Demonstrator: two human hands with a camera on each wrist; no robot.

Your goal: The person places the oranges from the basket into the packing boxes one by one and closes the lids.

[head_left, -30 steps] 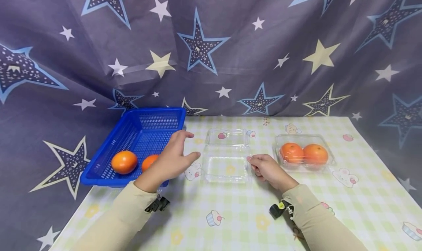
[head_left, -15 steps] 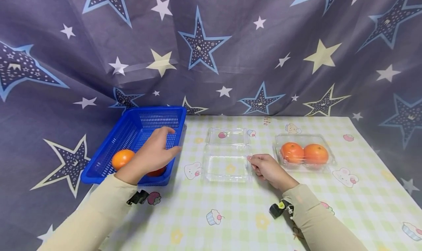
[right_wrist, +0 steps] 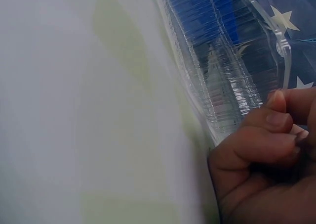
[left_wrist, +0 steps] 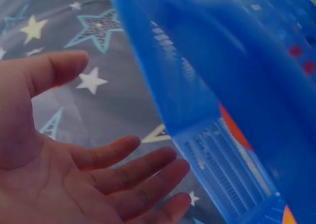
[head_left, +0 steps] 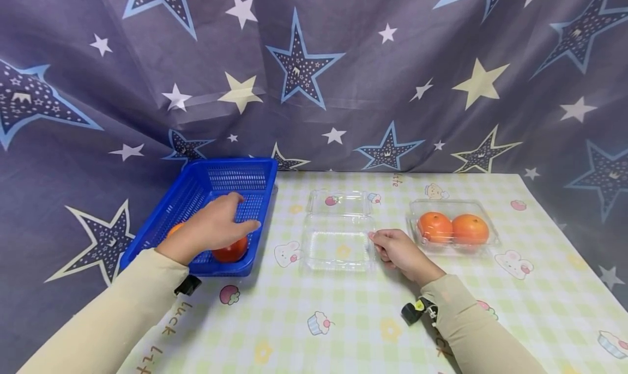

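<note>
Left hand [head_left: 213, 224] above blue basket [head_left: 240, 176], thumb and fingers spread. Below thumb: a red-orange fruit [head_left: 233, 252], round, glossy, in the basket; a second, orange fruit [head_left: 175, 229] mostly hidden behind the wrist. Right thumb and curled forefinger of the right hand [head_left: 399, 254] pinch the rim of a clear plastic container [head_left: 338, 248], left of the fingertips: ribbed see-through walls, lid [head_left: 348, 203] folded open beyond, checked cloth [head_left: 358, 319] showing through

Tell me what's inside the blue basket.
The blue plastic basket holds one reddish-orange fruit, partly covered by the left hand, and another orange fruit showing only a sliver. Anything else beneath hand or sleeve is hidden.
</note>
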